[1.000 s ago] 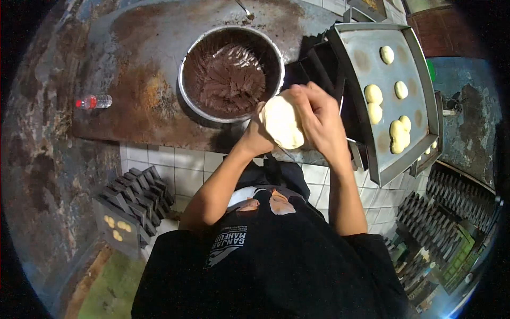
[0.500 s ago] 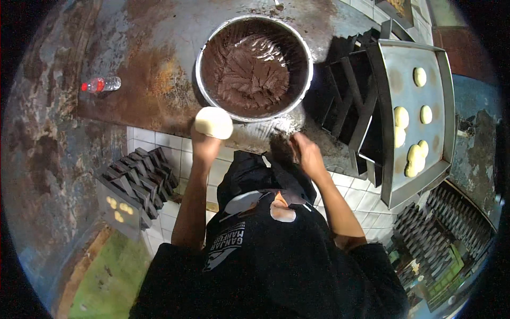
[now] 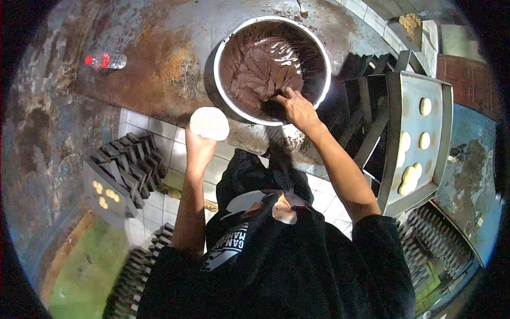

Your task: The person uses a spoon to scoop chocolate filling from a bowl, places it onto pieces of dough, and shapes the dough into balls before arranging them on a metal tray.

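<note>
On the upturned palm and fingers of my left hand (image 3: 200, 150) rests a pale, flattened round of dough (image 3: 209, 124), just left of a large metal basin (image 3: 217, 74). Thick dark-brown paste (image 3: 255, 72) fills the basin's lower part. My right hand (image 3: 297, 109) reaches over the near rim, its bent fingers closed at the edge of the paste. Its fingertips touch the paste; how much they hold is partly hidden by shadow.
At right, a metal tray (image 3: 446, 133) with several pale dough pieces lies on stacked dark trays (image 3: 366, 114). A red-capped bottle (image 3: 106, 61) lies on the worn table (image 3: 154, 37) at left. More stacked trays (image 3: 127, 165) stand at lower left, one bearing dough pieces.
My right hand has moved up from the table's near edge into the basin, down to the paste. My left hand still holds the dough round. The whole view has shifted slightly.
</note>
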Available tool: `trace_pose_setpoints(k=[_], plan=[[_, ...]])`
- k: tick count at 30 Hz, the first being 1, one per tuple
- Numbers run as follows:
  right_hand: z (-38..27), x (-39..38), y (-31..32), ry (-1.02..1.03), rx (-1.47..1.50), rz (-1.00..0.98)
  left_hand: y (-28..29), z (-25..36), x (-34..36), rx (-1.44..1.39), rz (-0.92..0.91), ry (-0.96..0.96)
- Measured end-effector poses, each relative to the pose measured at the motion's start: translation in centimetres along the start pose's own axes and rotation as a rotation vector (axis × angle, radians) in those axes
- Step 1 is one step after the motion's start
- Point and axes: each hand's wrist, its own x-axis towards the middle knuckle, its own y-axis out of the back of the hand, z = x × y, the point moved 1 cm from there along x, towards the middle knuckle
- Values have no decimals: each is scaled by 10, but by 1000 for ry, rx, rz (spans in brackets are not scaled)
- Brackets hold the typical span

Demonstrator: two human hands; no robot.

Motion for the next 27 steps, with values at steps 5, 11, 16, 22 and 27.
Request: trace_pose_setpoints(k=[5, 11, 16, 22, 27], plan=[[26, 8, -38, 6, -4, -239, 3, -7, 3, -40, -81, 44], [15, 6, 39, -111, 120, -391, -1, 5, 9, 64, -163, 23], [-18, -18, 96, -31, 987, -368, -13, 9, 19, 202, -167, -268], [-112, -62, 146, -75, 636, 223, -49, 47, 19, 111, -303, -382], [-117, -101, 91, -131, 428, 474, -59, 54, 27, 122, -333, -425]])
